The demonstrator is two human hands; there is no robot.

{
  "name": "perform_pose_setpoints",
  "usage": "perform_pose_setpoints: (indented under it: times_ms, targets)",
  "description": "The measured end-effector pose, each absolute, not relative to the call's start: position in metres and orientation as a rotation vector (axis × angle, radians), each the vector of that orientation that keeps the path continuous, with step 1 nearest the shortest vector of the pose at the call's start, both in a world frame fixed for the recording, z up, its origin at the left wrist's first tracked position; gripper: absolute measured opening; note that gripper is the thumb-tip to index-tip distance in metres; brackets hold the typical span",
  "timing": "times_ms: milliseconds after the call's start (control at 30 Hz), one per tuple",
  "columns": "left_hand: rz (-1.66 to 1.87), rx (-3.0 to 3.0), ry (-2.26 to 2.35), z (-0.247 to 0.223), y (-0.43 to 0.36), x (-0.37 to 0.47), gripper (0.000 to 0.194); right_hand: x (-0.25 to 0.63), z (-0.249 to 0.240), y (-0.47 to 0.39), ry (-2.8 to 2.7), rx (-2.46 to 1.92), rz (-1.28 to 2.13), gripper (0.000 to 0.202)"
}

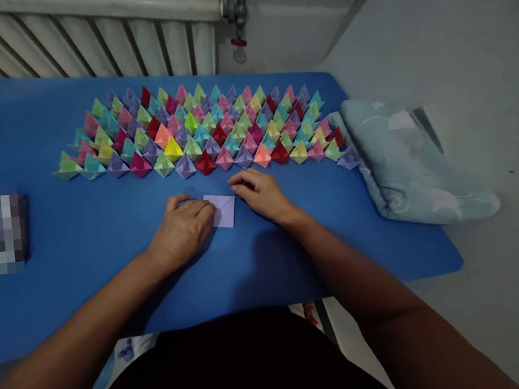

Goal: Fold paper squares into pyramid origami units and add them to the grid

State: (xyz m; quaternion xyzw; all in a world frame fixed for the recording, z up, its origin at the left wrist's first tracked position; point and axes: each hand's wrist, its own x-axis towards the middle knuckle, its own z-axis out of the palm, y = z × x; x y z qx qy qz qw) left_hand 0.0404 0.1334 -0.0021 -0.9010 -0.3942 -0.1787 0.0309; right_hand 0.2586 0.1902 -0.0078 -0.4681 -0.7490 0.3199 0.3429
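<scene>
On the blue surface (pixel 85 248), near its front edge: one lilac paper (pixel 225 215), small, flat, rectangular, with a slanting line across its upper part. Left hand (pixel 184 227): fingers laid over the paper's left side; whether the grip pinches it or only presses, cannot tell. Right hand (pixel 266 196): just beside the upper right corner, fingers curled, grip narrow, nothing seen in it. Handling, as judged: very light, thin, crisp along folds, easily creased or torn, apt to slide on the smooth top; best held down flat on the left and taken by the free right edge or a corner. Beyond: close rows of folded boats (pixel 186 165), many colours, upright, the front row near the fingertips; likely light, easily toppled, limiting reach forward. To the right: one folded blanket (pixel 404 174), pale blue, partly over the edge, clear of both hands. Behind: radiator (pixel 107 41), valve (pixel 238 42) with red handle.
</scene>
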Motion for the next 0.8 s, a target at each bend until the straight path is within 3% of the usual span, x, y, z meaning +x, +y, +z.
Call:
perform_pose_setpoints:
  times_ms: [300,467,667,800]
  targets:
    - [-0.635,-2.719,-1.372,-0.008,0.137,0.05,0.019,0.276,0.002,0.177,-2.164,-1.08,0.918,0.015]
    - [-0.498,-2.774,-1.446,0.0,0.151,0.049,0.026,0.276,0.001,0.18,-2.162,-1.196,0.845,0.022]
    - [0.235,-3.109,-1.596,0.037,0.202,0.062,0.039,0.278,-0.003,0.183,-2.155,-1.195,0.82,0.019]
    - [0.537,-3.117,-1.849,0.053,0.223,0.072,0.038,0.28,-0.003,0.183,-2.112,-1.197,0.846,0.02]
